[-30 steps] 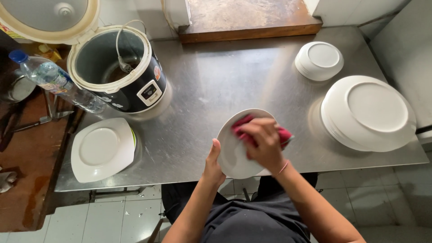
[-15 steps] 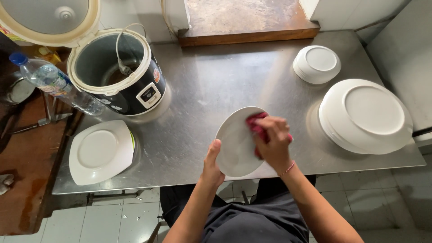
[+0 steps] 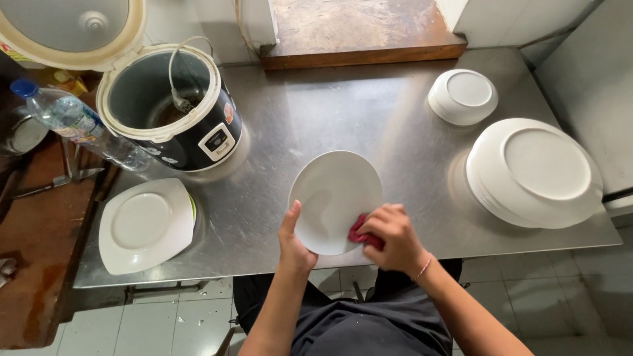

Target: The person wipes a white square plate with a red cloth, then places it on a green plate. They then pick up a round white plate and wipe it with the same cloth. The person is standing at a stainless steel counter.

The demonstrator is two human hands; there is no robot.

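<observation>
White oval plate (image 3: 336, 198) held tilted above steel table (image 3: 369, 125) front edge, gripped at lower left rim by left hand (image 3: 295, 242). Red cloth (image 3: 361, 234), mostly hidden, apparently pressed against plate's lower right by closed right hand (image 3: 390, 238).

Plate (image 3: 336, 198) sits at the near edge of the tabletop (image 3: 343, 118), centre, held between both hands. Left of it: square plate (image 3: 146, 224) near, rice cooker (image 3: 168, 109) behind it, bottle (image 3: 76, 125) further left. Right: plate stack (image 3: 534, 173) near, bowl stack (image 3: 463, 97) behind it; wooden board (image 3: 359, 29) far centre.
</observation>
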